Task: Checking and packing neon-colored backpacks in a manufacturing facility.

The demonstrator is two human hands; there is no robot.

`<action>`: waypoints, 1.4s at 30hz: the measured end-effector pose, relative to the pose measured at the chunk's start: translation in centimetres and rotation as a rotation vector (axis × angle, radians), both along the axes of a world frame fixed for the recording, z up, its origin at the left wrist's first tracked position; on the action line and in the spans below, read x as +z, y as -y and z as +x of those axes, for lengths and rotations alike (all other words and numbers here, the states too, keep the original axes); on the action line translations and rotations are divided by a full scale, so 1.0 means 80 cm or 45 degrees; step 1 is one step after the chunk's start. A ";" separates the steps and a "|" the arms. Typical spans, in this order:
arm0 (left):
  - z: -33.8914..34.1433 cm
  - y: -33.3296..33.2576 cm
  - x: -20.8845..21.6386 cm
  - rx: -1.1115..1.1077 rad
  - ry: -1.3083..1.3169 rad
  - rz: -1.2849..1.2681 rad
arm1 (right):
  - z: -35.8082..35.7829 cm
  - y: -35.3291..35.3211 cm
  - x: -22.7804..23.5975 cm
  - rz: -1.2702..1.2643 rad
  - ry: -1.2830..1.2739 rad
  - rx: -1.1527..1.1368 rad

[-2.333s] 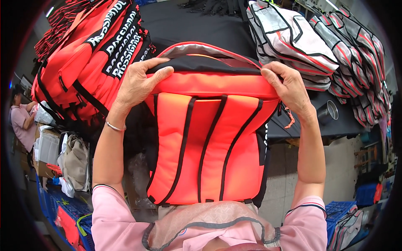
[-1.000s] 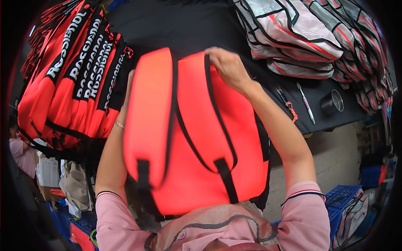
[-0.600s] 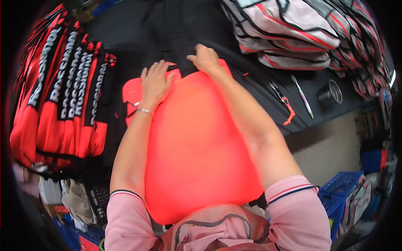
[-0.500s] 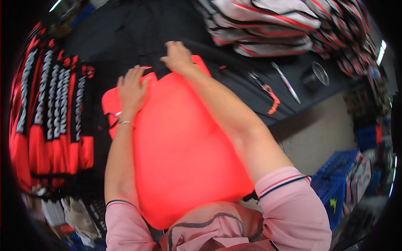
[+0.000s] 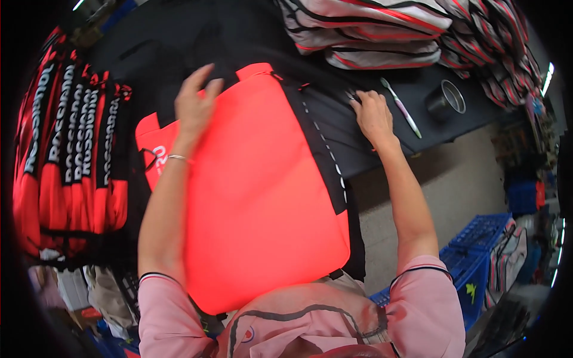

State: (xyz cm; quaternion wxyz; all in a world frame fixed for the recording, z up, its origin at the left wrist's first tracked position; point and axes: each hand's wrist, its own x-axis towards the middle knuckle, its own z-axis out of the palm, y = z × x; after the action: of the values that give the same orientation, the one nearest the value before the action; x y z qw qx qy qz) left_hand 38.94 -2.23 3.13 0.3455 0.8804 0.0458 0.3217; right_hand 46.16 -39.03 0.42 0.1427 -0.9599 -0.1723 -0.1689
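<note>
While your left hand [image 5: 194, 104] rests open-fingered on the orange bag [image 5: 250, 191] at frame centre, your right hand [image 5: 373, 116] lies flat on the black table [image 5: 441, 122].

Bag-making workshop/packing floor: black desk [image 5: 250, 36] w/ stacks of identical red-black bags [image 5: 65, 155] at left, grey-red bags [image 5: 382, 30] piled at back, blue plastic crates [image 5: 477, 250] on concrete floor [image 5: 430, 191], metal cup [image 5: 444, 98] by the edge.
</note>
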 end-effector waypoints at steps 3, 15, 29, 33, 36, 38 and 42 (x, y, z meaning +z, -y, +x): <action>0.021 0.061 -0.009 -0.083 -0.104 0.251 | -0.009 -0.007 -0.004 0.044 -0.072 0.020; -0.083 0.154 -0.040 0.110 -0.097 0.600 | -0.029 -0.037 0.049 0.707 -0.237 0.147; -0.107 0.162 -0.046 0.127 -0.066 0.452 | -0.032 -0.130 0.041 0.419 -0.394 0.465; -0.117 0.156 -0.040 0.079 -0.137 0.453 | -0.025 -0.111 0.037 0.494 -0.361 0.503; -0.129 0.151 -0.039 0.109 -0.097 0.644 | -0.024 -0.107 0.042 0.588 -0.476 0.453; -0.136 0.152 -0.045 0.058 -0.101 0.689 | -0.028 -0.112 0.053 0.656 -0.564 0.408; -0.138 0.160 -0.054 0.108 -0.156 0.770 | -0.036 -0.146 0.074 0.711 -0.431 0.228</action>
State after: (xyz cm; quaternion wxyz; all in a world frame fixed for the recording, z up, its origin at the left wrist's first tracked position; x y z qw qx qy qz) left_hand 27.91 -15.02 -1.17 0.0507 0.9583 0.0053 0.2810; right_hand 43.25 -27.37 6.30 0.4408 -0.8793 -0.1769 -0.0347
